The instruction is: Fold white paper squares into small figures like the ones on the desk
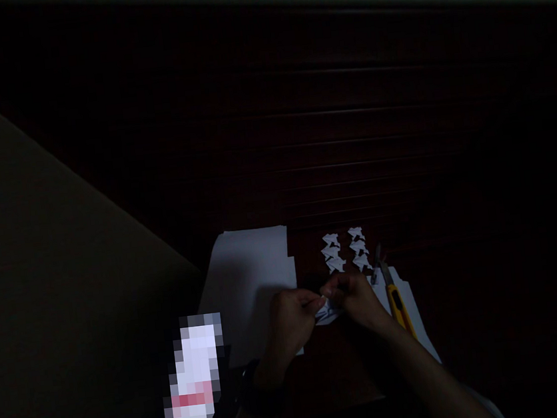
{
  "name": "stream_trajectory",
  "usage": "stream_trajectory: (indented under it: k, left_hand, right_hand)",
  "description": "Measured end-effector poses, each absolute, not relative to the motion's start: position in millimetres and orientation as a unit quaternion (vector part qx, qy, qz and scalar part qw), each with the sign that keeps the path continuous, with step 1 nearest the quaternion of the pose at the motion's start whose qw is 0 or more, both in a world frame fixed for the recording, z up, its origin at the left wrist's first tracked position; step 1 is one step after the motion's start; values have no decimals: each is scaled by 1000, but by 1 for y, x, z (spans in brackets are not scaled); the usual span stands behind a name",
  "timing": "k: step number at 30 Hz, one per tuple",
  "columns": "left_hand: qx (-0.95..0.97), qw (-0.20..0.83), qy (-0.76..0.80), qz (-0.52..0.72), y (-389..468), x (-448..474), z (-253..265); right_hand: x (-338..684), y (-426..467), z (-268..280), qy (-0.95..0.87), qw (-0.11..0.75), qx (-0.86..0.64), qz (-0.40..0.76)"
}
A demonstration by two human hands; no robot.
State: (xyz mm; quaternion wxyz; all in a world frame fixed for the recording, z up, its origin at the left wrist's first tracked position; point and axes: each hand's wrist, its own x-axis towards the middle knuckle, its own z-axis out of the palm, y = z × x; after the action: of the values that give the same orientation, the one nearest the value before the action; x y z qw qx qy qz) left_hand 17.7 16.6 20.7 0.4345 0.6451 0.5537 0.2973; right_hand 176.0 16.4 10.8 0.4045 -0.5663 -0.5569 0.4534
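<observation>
Between my two hands is a small piece of folded white paper (326,312), its layers and creases dim in the low light. My left hand (293,318) pinches its left upper edge with thumb and finger. From the right, my right hand (356,297) grips the same paper near the top, the fingertips of both hands almost meeting. Beyond them, several folded white paper figures stand in two columns, a left column (332,253) and a right column (358,248). They look alike, with pointed corners.
White paper sheets (251,259) lie to the left. On more paper (423,327) at right rests a yellow utility knife (400,309), with a dark slim tool (377,258) beside it. A bright pixelated patch (191,373) is at lower left. A pale wall (34,230) borders the left.
</observation>
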Motion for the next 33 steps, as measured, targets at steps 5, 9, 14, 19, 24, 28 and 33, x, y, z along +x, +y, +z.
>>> stream_trajectory:
  k: [5, 9, 14, 19, 24, 28, 33]
  left_hand:
    - [647, 453, 533, 302, 18, 19, 20]
    - [644, 533, 474, 276, 21, 16, 21]
    - [629, 548, 486, 262, 22, 16, 23]
    - [599, 572, 489, 273, 24, 16, 24]
    - [604, 598, 463, 251, 26, 13, 20]
    - [590, 594, 486, 250, 25, 13, 22]
    - [590, 609, 476, 234, 24, 12, 29]
  right_hand:
    - [176, 17, 11, -558, 407, -581, 430]
    - [176, 16, 11, -548, 409, -589, 431]
    - [176, 14, 16, -536, 415, -576, 457]
    - [173, 13, 19, -502, 436, -583, 466]
    - [172, 12, 18, -480, 453, -584, 473]
    - [170, 12, 22, -492, 452, -575, 473]
    - [170, 11, 25, -486, 456, -572, 478]
